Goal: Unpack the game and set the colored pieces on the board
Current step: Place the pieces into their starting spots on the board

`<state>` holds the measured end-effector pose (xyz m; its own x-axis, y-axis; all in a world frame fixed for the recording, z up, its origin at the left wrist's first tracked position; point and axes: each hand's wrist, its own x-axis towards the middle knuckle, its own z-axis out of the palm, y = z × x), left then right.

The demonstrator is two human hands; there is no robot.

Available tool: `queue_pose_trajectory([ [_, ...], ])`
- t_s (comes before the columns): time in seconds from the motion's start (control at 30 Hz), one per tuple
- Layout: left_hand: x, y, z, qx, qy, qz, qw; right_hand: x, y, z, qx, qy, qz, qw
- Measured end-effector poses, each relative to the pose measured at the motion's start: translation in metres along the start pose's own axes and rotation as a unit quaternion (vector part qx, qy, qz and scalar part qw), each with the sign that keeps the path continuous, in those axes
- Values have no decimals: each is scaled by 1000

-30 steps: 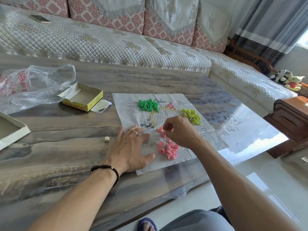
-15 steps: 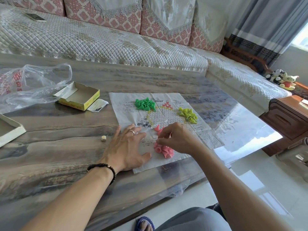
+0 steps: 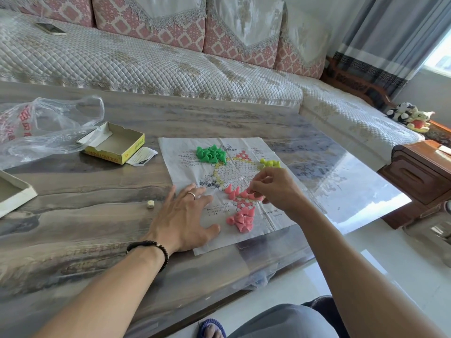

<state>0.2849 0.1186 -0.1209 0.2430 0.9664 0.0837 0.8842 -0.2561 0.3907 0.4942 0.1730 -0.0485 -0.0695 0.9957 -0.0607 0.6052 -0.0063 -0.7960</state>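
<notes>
Hiding yellow pieces [image 3: 269,163] partly, right hand [image 3: 275,189] pinches pink piece [image 3: 249,190]; left hand [image 3: 185,217] flat, fingers spread, on board [image 3: 266,215].

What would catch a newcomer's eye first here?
The bright cone pieces on the paper game board: a green heap at its far left, a pink pile near its front edge. Between them the right hand hovers over pink cones standing on the board, while the left hand presses the paper flat.

the left hand [image 3: 183,217] is lying flat on the paper board [image 3: 244,172] while the right hand [image 3: 273,189] is pinching a pink piece [image 3: 249,191] above it.
</notes>
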Motion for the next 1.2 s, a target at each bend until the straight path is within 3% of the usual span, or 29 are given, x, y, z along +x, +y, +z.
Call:
queue_pose_trajectory([
  [0.17,-1,1,-1,-7,-4,-1,1000,7,10,4,-109,23,-50,993],
  [0.37,0,0,-1,-1,-5,-2,1000,5,3,6,-180,-26,-62,981],
  [0.6,-1,0,-1,-2,-1,-1,1000,11,-1,7,-260,-25,-99,960],
  [1.2,-1,1,-1,-1,3,-1,1000,19,1,17,-358,-66,-126,923],
])
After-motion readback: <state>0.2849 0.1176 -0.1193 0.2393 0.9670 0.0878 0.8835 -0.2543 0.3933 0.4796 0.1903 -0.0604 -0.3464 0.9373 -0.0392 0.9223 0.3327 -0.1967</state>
